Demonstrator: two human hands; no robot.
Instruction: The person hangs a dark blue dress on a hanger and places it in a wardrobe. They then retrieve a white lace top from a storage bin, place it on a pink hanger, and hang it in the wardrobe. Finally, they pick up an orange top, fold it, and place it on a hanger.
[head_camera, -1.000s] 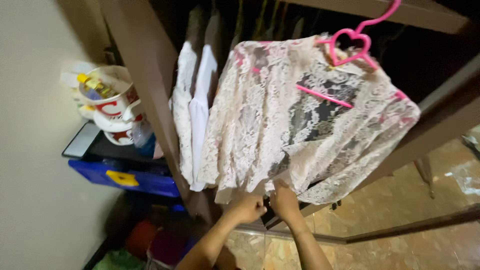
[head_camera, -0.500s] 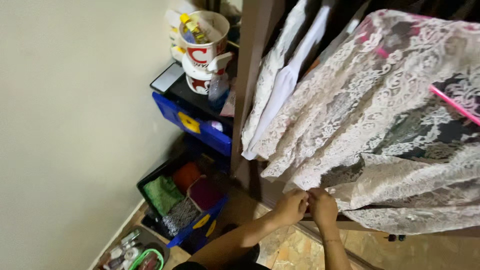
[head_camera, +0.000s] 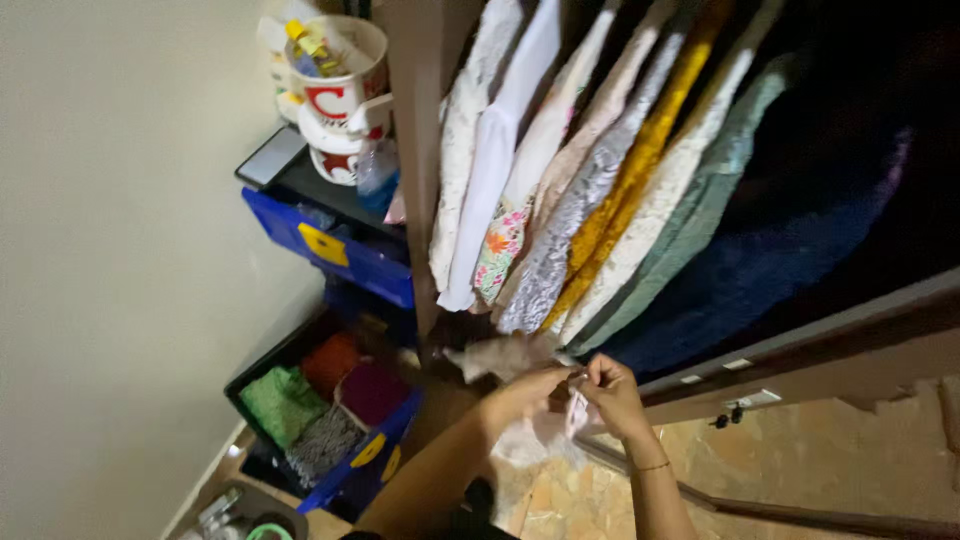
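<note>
Pinching a pale lace garment (head_camera: 505, 357) between both hands, a person stands over a patterned tile floor (head_camera: 800, 450), seen from above. The left hand (head_camera: 535, 383) is curled shut on the cloth's edge. The right hand (head_camera: 612, 392) is closed too, fingertips gripping a small pale fold of the same fabric just beside the left. The garment is low, in front of the bottom of an open brown wardrobe (head_camera: 800, 340), and more of it trails blurred below the wrists.

The lace looks thin and open, so a hard tug could likely tear it, or it might snag on the wardrobe's bottom edge. The loose part near the floor could drag or be stepped on.

To the left, on the floor, a blue and black crate (head_camera: 330, 420) holds bundles of cloth in green, red, dark purple and grey. Above it, a blue drawer unit (head_camera: 330, 250) carries a black flat item on top and a red and white paper tub (head_camera: 340, 75) stuffed with small bottles and wrappers.

Farthest in, hanging clothes (head_camera: 600, 200) fill the wardrobe side by side: white lace, plain white, floral, silver, yellow, cream, green and deep blue. A plain pale wall (head_camera: 120, 250) runs down the left.
</note>
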